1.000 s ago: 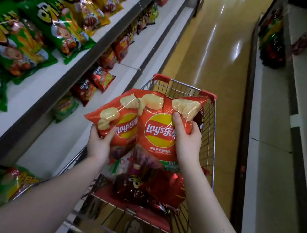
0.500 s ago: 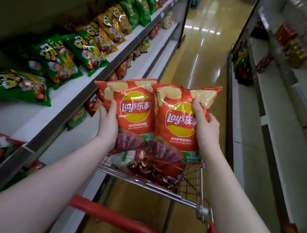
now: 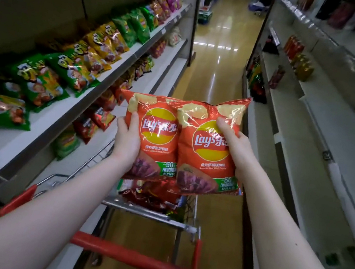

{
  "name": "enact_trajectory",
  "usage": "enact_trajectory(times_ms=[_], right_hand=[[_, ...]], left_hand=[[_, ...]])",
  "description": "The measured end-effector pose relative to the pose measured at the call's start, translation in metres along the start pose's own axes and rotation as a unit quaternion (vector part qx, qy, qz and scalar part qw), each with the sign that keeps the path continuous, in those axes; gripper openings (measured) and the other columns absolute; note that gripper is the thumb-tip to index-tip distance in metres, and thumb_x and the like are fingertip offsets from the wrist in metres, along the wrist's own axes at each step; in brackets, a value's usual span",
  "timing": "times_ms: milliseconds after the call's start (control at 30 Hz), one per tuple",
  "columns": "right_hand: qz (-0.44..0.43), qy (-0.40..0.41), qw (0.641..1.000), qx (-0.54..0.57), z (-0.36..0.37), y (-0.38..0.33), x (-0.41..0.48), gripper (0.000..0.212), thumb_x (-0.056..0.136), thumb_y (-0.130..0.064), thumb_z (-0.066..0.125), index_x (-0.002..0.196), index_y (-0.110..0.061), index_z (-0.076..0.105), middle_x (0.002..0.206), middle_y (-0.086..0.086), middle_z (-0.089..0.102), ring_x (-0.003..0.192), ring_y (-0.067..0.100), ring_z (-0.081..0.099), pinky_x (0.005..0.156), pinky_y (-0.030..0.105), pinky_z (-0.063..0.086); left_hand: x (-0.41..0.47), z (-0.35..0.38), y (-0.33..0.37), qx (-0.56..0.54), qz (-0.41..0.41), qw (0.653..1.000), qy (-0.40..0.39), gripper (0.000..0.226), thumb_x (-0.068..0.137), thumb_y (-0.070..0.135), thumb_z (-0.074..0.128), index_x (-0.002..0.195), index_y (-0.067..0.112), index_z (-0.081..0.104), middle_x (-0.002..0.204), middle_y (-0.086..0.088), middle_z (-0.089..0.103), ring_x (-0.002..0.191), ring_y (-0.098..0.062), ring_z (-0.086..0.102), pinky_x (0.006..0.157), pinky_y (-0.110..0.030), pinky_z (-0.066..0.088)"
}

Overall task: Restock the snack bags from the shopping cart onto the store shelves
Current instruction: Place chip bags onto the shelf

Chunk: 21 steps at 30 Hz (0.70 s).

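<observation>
- Left hand (image 3: 127, 141) curls round the left bag (image 3: 156, 147), right hand (image 3: 236, 150) round the right bag (image 3: 205, 165) — both upright, above the cart (image 3: 149, 214).
- Shelf (image 3: 36, 127) lies at nine o'clock — left hand nearer.

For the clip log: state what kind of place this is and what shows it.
Most likely a supermarket aisle. Tiered shelves of snack bags line the left, what look like bottled drinks stand on the right shelving, and a wire shopping cart holds more bags.
</observation>
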State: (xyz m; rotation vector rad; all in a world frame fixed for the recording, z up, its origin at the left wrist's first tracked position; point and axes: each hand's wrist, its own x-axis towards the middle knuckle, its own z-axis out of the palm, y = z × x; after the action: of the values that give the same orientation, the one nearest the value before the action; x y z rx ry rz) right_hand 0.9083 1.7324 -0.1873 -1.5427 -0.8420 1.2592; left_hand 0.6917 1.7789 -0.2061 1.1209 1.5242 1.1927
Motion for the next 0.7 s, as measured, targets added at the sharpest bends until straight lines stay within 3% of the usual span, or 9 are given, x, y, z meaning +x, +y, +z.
enact_trajectory(times_ms=[67,167,267,367,467,567,700], right_hand=[[-0.001,-0.007,1.000,0.003,-0.030,-0.002,0.013,0.096,0.051,-0.064,0.072,0.131,-0.016,0.046,0.105,0.004,0.071,0.085,0.020,0.072,0.069,0.033,0.057],[0.003,-0.015,1.000,0.012,-0.075,-0.007,0.036,0.094,0.052,-0.061,0.073,0.131,-0.018,0.046,0.106,0.004,0.071,0.086,0.020,0.072,0.069,0.033,0.057],[0.005,-0.011,1.000,0.021,-0.115,-0.012,0.062,0.087,0.058,-0.061,0.073,0.130,-0.019,0.047,0.104,0.003,0.071,0.086,0.020,0.072,0.073,0.036,0.058],[0.016,-0.020,0.999,0.022,-0.144,-0.021,0.091,0.071,0.069,-0.056,0.072,0.125,-0.019,0.047,0.103,0.003,0.071,0.086,0.020,0.071,0.075,0.036,0.057],[0.019,-0.032,0.999,0.025,-0.156,-0.026,0.121,0.065,0.074,-0.054,0.071,0.124,-0.021,0.045,0.103,0.003,0.070,0.088,0.020,0.071,0.080,0.038,0.057],[0.017,-0.045,0.999,0.026,-0.157,-0.033,0.149,0.070,0.073,-0.054,0.071,0.128,-0.020,0.046,0.102,0.002,0.070,0.084,0.018,0.072,0.071,0.032,0.057],[0.013,-0.055,0.998,0.008,-0.154,-0.048,0.198,0.076,0.071,-0.054,0.072,0.130,-0.017,0.044,0.101,0.001,0.070,0.081,0.016,0.072,0.063,0.028,0.055]], left_hand=[[0.005,0.030,0.002,-0.011,-0.007,1.000,0.000,0.044,0.100,0.052,0.030,0.132,0.022,0.036,0.111,-0.001,0.052,0.078,-0.008,0.053,0.071,-0.027,0.046],[0.009,0.078,0.010,-0.005,0.000,1.000,0.019,0.050,0.099,0.054,0.031,0.134,0.018,0.038,0.110,0.001,0.051,0.090,-0.016,0.054,0.084,-0.034,0.044],[0.008,0.121,0.020,-0.026,0.000,0.999,0.033,0.045,0.099,0.054,0.033,0.128,0.020,0.039,0.105,0.003,0.053,0.091,-0.015,0.055,0.082,-0.032,0.044],[0.013,0.154,0.024,-0.048,-0.019,0.997,0.051,0.039,0.095,0.061,0.035,0.116,0.028,0.036,0.099,0.006,0.058,0.092,-0.018,0.063,0.086,-0.041,0.053],[0.024,0.176,0.026,-0.049,-0.026,0.995,0.084,0.037,0.096,0.058,0.035,0.118,0.029,0.035,0.092,0.011,0.055,0.088,-0.015,0.062,0.088,-0.043,0.053],[0.040,0.193,0.029,-0.038,-0.019,0.993,0.110,0.049,0.100,0.050,0.033,0.139,0.019,0.033,0.086,0.014,0.049,0.079,-0.007,0.056,0.082,-0.036,0.048],[0.085,0.212,0.022,-0.055,-0.045,0.990,0.125,0.041,0.096,0.059,0.034,0.123,0.028,0.035,0.089,0.010,0.054,0.086,-0.016,0.061,0.089,-0.045,0.052]])
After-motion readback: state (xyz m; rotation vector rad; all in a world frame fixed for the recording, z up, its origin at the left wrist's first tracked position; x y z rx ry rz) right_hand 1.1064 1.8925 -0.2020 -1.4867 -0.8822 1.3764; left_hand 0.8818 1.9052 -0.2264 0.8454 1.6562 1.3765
